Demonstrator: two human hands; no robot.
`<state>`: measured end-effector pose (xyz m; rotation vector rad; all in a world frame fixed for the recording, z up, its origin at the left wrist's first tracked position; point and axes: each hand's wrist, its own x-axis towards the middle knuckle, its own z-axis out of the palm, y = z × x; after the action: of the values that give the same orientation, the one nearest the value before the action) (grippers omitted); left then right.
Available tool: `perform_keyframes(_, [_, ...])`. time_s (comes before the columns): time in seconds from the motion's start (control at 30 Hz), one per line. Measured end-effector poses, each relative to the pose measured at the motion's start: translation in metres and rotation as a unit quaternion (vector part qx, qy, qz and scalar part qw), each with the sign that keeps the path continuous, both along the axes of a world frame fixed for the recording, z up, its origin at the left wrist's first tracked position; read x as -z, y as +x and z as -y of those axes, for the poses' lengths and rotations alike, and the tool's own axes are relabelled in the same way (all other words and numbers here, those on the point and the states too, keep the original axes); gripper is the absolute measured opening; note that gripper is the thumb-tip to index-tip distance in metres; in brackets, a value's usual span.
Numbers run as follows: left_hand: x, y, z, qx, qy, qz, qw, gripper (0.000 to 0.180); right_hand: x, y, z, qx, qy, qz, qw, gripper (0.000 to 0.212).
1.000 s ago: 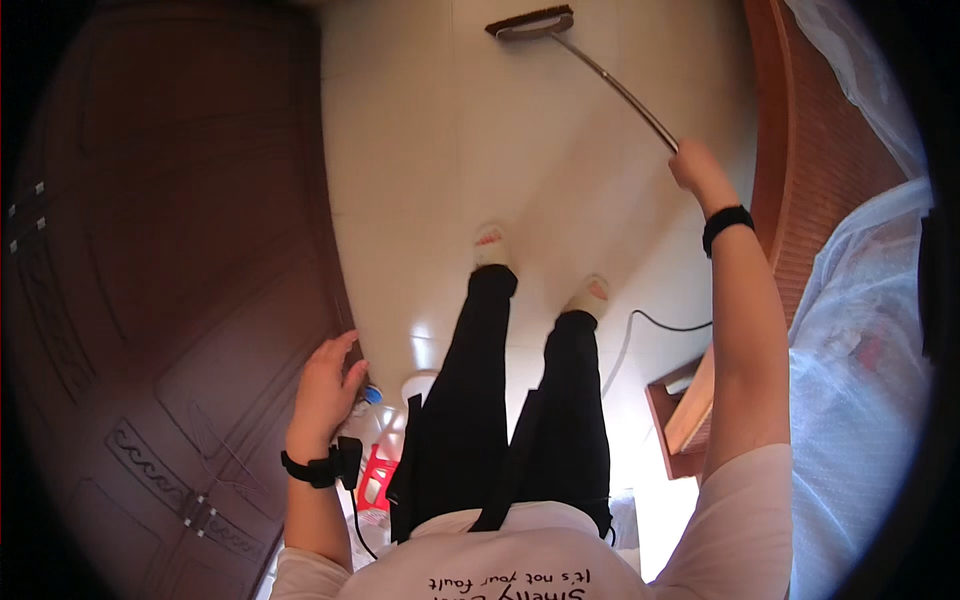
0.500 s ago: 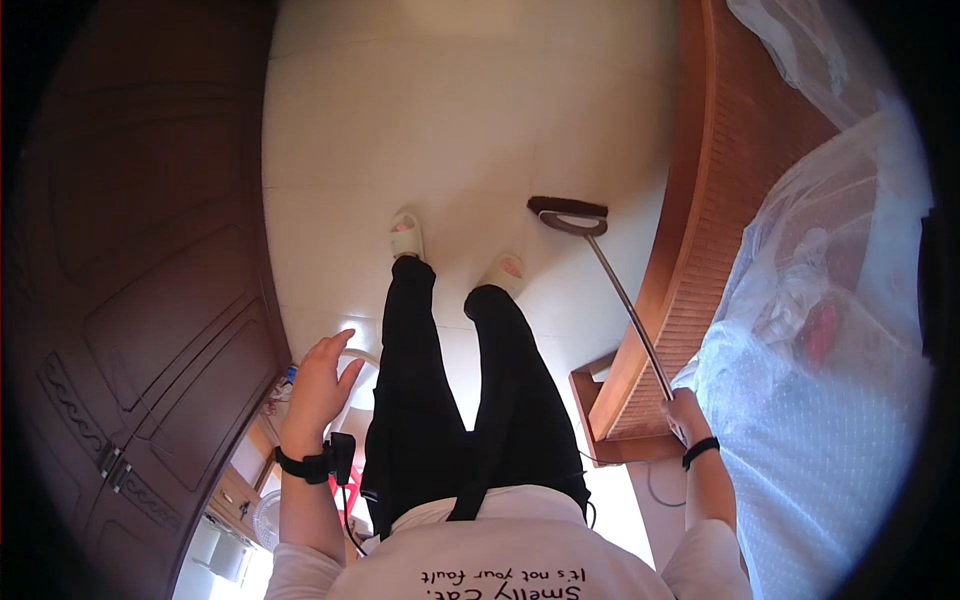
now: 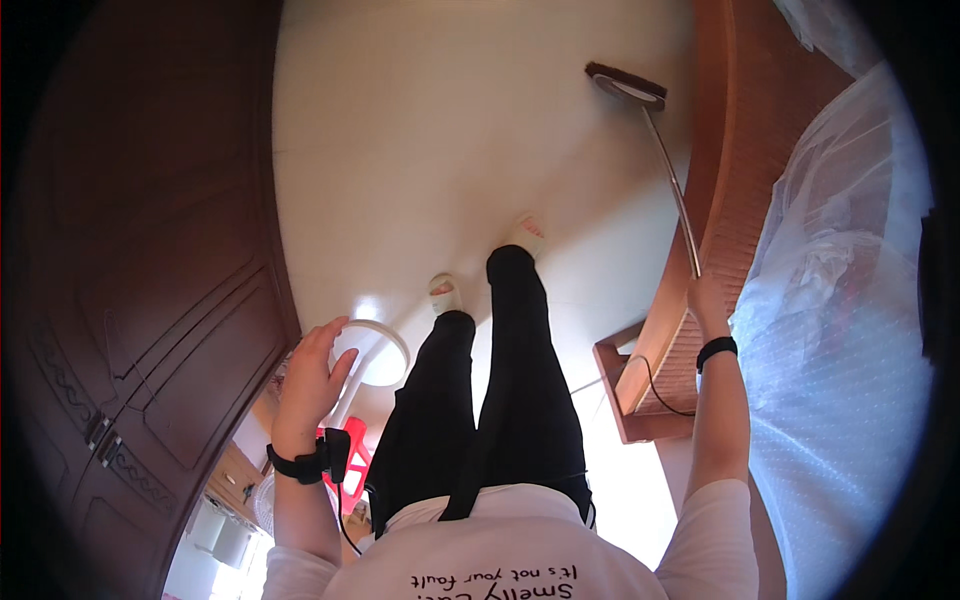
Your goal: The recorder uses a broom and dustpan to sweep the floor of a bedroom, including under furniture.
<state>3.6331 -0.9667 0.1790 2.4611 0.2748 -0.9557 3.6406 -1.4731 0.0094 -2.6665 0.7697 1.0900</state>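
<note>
Long-handled floor mop with a thin silver metal pole point(image 3: 672, 180) and a flat dark-edged head point(image 3: 625, 84) is in my right hand point(image 3: 706, 296), whose fingers are closed around the pole's near end; the head rests flat on the pale cream tiled floor point(image 3: 430, 130), far ahead of me and just beside the reddish-brown wooden bed frame point(image 3: 722, 190) on my right. Half a second ago the head lay nearer, close to my right foot; now it is pushed well forward and my arm reaches up along the frame, a black band point(image 3: 716, 350) at the wrist. My left hand point(image 3: 312, 372) hangs open with fingers spread and holds nothing, much as before, near a round white ring-shaped stand point(image 3: 392, 340) on the floor by my left side. A black wrist strap point(image 3: 302, 463) with a small device sits on that arm. My feet in pale slippers point(image 3: 446, 294) stand between the two hands. A dark brown panelled wooden door point(image 3: 140, 300) fills the left, and a white dotted translucent net point(image 3: 850, 300) drapes over the bed on the right.
</note>
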Motion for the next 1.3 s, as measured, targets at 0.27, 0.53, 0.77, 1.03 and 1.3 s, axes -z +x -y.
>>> perform_keyframes(0.27, [0.013,-0.073,-0.090,0.011,0.033,-0.004,0.999,0.035,-0.009,-0.204,-0.071,-0.063,0.036,-0.159,0.985,0.026])
perform_keyframes(0.53, [0.029,-0.129,-0.117,0.001,-0.004,0.013,1.000,0.033,-0.102,-0.256,-0.164,0.387,0.231,-0.111,0.886,0.007])
perform_keyframes(0.77, [0.025,-0.183,-0.094,-0.020,0.021,0.015,0.999,0.034,0.012,-0.147,-0.100,-0.002,0.191,0.065,0.979,0.027])
perform_keyframes(1.03, [0.021,-0.255,-0.048,-0.061,0.035,0.044,0.997,0.034,0.011,-0.129,-0.112,-0.243,0.034,-0.053,0.968,0.021])
perform_keyframes(1.3, [0.030,-0.315,0.009,-0.139,0.022,0.027,0.990,0.034,-0.050,-0.287,-0.040,-0.025,0.234,-0.151,0.960,0.021])
